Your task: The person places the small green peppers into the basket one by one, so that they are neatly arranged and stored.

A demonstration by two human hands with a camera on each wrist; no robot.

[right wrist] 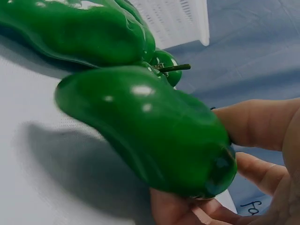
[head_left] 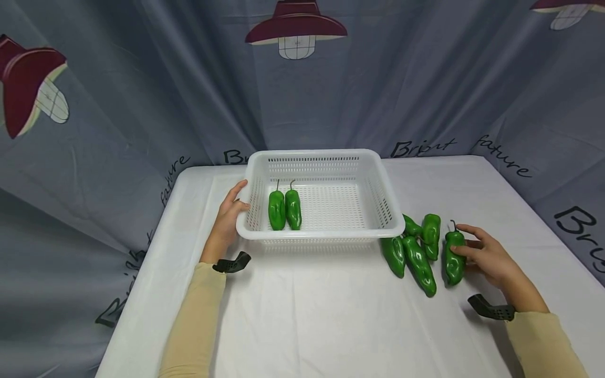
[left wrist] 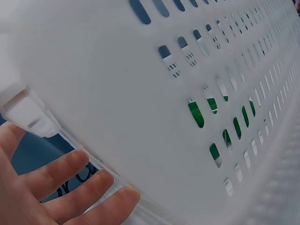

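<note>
One glossy green pepper point(head_left: 454, 265) (slim-stemmed) pinched by right hand point(head_left: 491, 260); left hand point(head_left: 228, 218) spread.

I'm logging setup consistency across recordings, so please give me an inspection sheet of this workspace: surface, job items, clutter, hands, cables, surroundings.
Surface: white cloth, lightly creased.
Job items: white basket with two green peppers side by side at its left end; four loose peppers clustered by its front right corner; one held pepper to their right.
Clutter: nothing seen.
Left hand: touches the basket's left side.
Right hand: holds the held pepper between thumb and fingers; whether it is off the cloth is unclear.
Cables: nothing seen.
Surroundings: grey-blue curtain printed with red lamps and lettering; a black device on each wrist.
</note>
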